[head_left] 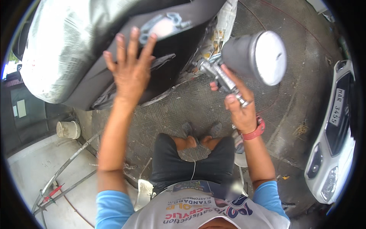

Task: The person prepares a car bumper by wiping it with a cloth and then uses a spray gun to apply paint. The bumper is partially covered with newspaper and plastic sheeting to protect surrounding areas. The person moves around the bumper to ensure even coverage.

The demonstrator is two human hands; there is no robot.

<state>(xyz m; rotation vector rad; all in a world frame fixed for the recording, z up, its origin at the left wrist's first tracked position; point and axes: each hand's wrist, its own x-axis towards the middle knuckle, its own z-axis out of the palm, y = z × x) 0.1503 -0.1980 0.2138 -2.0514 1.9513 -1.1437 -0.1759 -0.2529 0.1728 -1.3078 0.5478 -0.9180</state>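
The right grip [244, 110] clamps one spray gun [221, 76], long axis diagonal, pointing forward-left of that grip. The left grip [131, 74], spread apart, overlies one dark panel [171, 70].

Bright daylight, kinda soft overall. Spray-gun cup lid [270, 58] upper right nearly blown out. Heavy fisheye bend, black corners.

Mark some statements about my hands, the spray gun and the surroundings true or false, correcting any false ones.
1. The right hand holds a spray gun. True.
2. The left hand grips a rag. False: it is empty, fingers spread over a grey car panel.
3. The spray gun's cup is bright red. False: it is grey with a white lid.
4. A red wristband circles the right wrist. True.
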